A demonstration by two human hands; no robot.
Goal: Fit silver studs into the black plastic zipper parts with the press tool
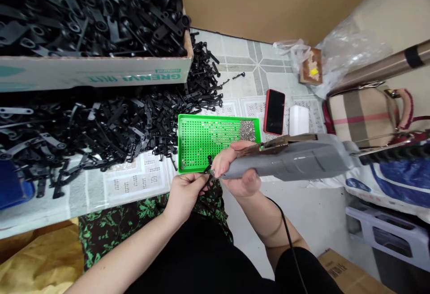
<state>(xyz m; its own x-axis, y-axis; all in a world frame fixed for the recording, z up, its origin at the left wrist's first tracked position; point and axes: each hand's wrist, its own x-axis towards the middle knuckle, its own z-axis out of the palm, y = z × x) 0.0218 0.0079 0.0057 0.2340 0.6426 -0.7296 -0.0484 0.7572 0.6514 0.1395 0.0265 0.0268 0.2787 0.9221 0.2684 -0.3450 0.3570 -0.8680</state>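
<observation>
Phone (pixel 275 112) (red-edged), checked handbag (pixel 364 117), purple stool (pixel 419 244), clear plastic (pixel 356 43).

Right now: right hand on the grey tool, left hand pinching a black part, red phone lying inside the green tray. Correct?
Not the phone: the head view shows the red phone on the table, outside the green tray, beyond its right end. The rest stands: right hand on the grey tool, left hand pinching a black part.

"GREN…" and "natural" on the carton (pixel 60 72)
</observation>
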